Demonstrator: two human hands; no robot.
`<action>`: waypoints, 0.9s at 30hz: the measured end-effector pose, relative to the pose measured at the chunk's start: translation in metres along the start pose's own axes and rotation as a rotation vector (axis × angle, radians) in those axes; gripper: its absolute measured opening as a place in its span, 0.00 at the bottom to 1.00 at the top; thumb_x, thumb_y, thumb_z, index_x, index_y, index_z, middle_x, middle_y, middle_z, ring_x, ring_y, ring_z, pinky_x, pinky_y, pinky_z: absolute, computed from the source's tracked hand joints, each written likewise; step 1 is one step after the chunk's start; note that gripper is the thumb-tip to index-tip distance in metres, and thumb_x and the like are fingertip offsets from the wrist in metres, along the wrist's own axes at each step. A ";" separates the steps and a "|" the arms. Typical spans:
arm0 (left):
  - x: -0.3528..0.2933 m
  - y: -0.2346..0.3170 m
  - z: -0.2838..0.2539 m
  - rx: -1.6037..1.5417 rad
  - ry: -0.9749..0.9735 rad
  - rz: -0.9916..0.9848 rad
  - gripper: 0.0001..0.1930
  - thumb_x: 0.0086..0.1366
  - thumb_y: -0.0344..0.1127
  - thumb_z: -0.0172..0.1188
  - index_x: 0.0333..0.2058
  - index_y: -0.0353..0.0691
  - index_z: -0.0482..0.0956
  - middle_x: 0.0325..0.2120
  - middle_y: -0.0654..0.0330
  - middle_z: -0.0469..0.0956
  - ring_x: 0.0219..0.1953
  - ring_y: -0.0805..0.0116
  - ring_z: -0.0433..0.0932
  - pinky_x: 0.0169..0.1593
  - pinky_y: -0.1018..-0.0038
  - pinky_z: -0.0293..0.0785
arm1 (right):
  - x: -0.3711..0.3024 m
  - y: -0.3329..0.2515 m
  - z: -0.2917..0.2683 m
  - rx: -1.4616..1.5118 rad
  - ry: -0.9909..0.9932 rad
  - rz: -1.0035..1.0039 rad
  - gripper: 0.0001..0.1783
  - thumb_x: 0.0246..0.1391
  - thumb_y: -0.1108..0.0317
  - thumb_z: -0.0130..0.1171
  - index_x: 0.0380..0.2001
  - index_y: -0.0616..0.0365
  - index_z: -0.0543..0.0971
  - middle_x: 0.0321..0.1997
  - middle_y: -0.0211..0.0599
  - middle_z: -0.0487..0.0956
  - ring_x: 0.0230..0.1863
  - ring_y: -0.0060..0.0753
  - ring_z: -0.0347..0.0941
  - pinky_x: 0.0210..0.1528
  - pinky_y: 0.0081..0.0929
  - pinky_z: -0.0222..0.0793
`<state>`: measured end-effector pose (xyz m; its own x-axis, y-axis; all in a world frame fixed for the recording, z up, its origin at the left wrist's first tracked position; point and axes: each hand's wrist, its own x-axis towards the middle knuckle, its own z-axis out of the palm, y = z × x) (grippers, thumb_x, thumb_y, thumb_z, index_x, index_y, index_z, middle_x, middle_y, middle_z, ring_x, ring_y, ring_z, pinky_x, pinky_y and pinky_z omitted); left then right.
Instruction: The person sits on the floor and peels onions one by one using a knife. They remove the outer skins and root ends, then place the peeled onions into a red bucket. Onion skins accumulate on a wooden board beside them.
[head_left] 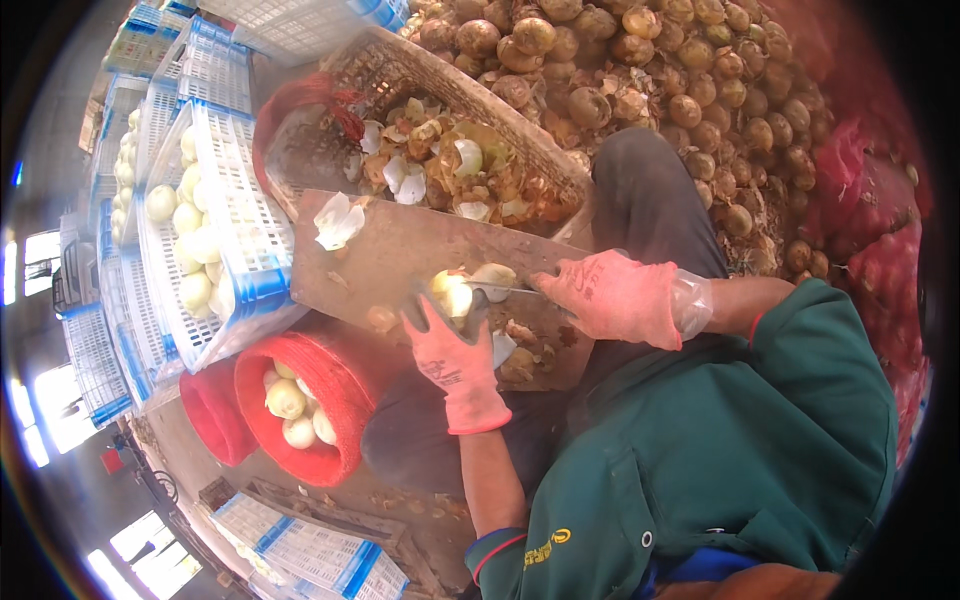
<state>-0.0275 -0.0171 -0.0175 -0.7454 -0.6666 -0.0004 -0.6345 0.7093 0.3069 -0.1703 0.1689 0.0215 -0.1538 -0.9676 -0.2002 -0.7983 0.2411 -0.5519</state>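
Note:
My left hand, in a pink glove with grey fingertips, is closed around a pale, partly peeled onion on a brown board. In my right hand, also gloved in pink, is a knife; its thin blade points left and meets the onion. A pale cut piece of onion lies beside the blade. Skin scraps are scattered on the board near my left hand, and a larger white peel lies at its far left.
Beyond the board stands a crate of peelings. A large heap of unpeeled onions spreads behind it. At left are white and blue crates of peeled onions and a red mesh sack holding several. Red net sacks lie at right.

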 end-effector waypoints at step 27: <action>-0.002 -0.003 0.009 0.055 0.087 0.151 0.42 0.46 0.50 0.68 0.61 0.47 0.65 0.59 0.38 0.59 0.55 0.41 0.66 0.54 0.55 0.65 | 0.064 0.034 -0.044 -0.057 -0.256 0.000 0.22 0.49 0.63 0.53 0.48 0.62 0.73 0.37 0.42 0.77 0.43 0.42 0.75 0.44 0.37 0.71</action>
<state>-0.0263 -0.0159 -0.0274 -0.8139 -0.5674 0.1250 -0.5289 0.8126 0.2450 -0.2333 0.1120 0.0256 -0.0073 -0.9156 -0.4021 -0.8312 0.2291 -0.5066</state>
